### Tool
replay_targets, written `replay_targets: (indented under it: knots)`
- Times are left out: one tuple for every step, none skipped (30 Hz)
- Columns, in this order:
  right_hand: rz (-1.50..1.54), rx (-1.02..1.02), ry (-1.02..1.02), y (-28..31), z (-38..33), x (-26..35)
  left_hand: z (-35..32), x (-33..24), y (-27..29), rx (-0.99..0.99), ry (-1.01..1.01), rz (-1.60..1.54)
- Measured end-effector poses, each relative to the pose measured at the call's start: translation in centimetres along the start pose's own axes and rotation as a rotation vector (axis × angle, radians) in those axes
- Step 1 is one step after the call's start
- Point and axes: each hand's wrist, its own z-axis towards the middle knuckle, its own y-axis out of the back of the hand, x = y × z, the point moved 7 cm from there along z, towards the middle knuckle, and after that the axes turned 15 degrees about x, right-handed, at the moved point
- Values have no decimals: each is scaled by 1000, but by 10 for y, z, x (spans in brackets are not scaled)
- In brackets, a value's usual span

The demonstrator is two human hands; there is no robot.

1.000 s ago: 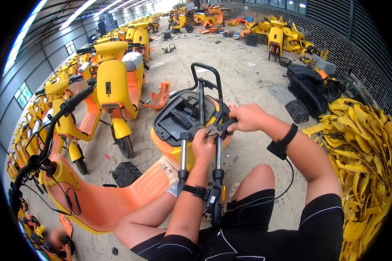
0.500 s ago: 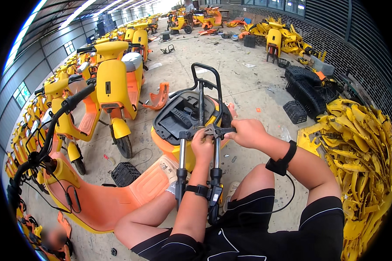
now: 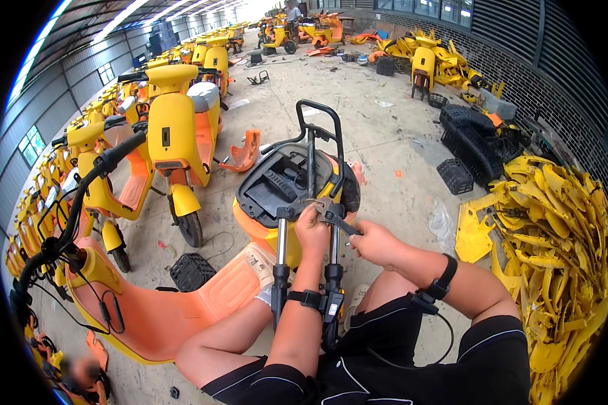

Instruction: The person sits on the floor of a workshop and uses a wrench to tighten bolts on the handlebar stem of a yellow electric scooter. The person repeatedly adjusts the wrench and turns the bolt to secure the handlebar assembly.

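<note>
A front fork (image 3: 282,236) with two shiny tubes and black lower legs lies between my knees, its crown resting toward the yellow scooter's open seat compartment (image 3: 277,177). My left hand (image 3: 312,231) is closed at the crown between the tubes; its fingertips are partly hidden. My right hand (image 3: 377,243) grips the handle end of a dark wrench (image 3: 340,222), whose head sits at the crown beside my left fingers. The wrench slants down to the right. A black tubular rack (image 3: 340,125) rises beyond the crown.
An orange footboard (image 3: 182,312) and black handlebar (image 3: 67,233) stretch to my left. Yellow scooters (image 3: 171,128) stand in rows behind them. At right lie a heap of yellow panels (image 3: 561,236) and black plastic baskets (image 3: 471,138). A black crate (image 3: 191,271) sits on the floor.
My right hand has swung the wrench handle down and toward me, so the wrench tilts more steeply. My left hand stays at the crown.
</note>
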Motion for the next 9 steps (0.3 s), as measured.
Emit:
replay_targets:
  knots:
    - [111, -35, -3, -9, -6, 1, 1, 2, 1, 5, 9, -10]
    - [174, -61, 25, -19, -6, -2, 1, 4, -2, 15, 18, -25]
    - [237, -81, 52, -30, -5, -7, 0, 3, -1, 18, 13, 8]
    - [299, -102, 80, -38, -3, -8, -1, 3, -1, 20, 8, 40]
    - [388, -49, 82, -53, -7, 4, -1, 2, 5, 15, 2, 80]
    - [465, -69, 92, -62, -7, 7, -2, 4, 7, 17, 9, 65]
    - [541, -88, 102, -72, -6, 9, -2, 7, 9, 18, 15, 50]
    - [620, -106, 113, -82, -6, 10, -1, 8, 10, 21, 21, 38]
    - [677, -116, 105, -91, -2, 9, -3, 9, 12, 20, 22, 42]
